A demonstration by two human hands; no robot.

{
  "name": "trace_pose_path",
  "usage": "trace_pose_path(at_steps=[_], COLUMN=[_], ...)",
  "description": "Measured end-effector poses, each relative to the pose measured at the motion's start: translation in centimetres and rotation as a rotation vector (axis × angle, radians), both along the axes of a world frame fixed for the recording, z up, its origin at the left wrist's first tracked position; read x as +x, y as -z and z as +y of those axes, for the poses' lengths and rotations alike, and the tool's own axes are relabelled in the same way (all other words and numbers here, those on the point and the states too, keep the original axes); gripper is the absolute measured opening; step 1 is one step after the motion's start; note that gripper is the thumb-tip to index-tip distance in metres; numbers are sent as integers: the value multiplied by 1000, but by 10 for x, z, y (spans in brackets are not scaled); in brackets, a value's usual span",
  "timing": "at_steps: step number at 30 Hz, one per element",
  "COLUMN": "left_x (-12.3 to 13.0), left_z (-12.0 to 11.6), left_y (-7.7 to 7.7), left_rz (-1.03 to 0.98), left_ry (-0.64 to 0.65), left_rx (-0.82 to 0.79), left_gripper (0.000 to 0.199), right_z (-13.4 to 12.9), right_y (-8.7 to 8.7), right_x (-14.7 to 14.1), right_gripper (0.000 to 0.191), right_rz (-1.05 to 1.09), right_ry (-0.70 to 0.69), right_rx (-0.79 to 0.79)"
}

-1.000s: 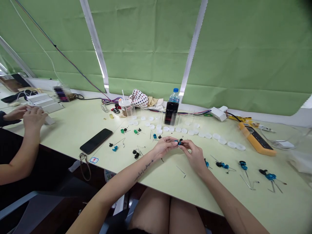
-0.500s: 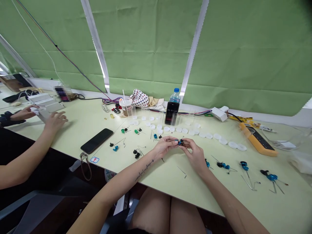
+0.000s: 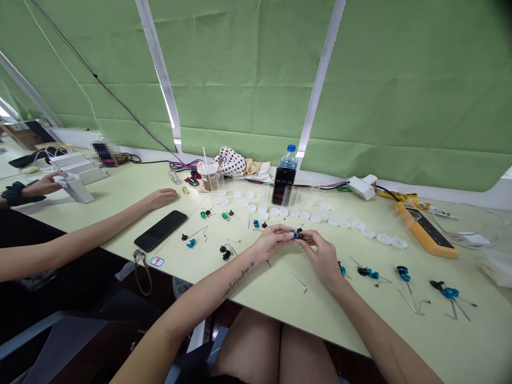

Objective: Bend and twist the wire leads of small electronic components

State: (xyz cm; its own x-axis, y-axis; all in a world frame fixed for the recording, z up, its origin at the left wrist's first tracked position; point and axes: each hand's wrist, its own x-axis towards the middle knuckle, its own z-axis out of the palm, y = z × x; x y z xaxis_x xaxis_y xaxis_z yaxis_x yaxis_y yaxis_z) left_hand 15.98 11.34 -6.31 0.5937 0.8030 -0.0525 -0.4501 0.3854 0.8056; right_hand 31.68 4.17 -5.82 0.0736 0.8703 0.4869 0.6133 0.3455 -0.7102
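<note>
Neighbour's hand [image 3: 160, 199] moved rightward; left hand [image 3: 273, 240] and right hand [image 3: 321, 256] pinch a blue part [image 3: 297, 235] between them

The small part [image 3: 298, 235] just below centre is blue and black; the counter [image 3: 248, 282] pale yellow-green; the blind [image 3: 400, 106] across the top plain green; the cloth [image 3: 229, 161] near centre white with dark spots; the phone [image 3: 160, 231] at left black; the multimeter [image 3: 438, 247] at right orange around a dark face.

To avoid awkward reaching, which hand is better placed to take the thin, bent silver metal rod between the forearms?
Probably the right hand: it looks nearer to the rod than the left hand. Both, however, hold a small blue and black part.
</note>
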Motion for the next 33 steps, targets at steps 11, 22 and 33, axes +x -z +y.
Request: trace_pose_path(at_steps=[11, 22, 33], left_x=[-1, -2, -2], left_z=[-1, -3, -2], left_y=[-1, -3, -2], left_rz=[0, 7, 26], left_ry=[-4, 7, -2], left_rx=[-10, -19, -31], left_gripper=[31, 31, 31], right_z=[1, 0, -2], right_y=[2, 1, -1], right_x=[1, 1, 0], right_gripper=[32, 32, 31], right_rz=[9, 17, 22], right_ry=[-3, -1, -15], right_rx=[-12, -39, -46])
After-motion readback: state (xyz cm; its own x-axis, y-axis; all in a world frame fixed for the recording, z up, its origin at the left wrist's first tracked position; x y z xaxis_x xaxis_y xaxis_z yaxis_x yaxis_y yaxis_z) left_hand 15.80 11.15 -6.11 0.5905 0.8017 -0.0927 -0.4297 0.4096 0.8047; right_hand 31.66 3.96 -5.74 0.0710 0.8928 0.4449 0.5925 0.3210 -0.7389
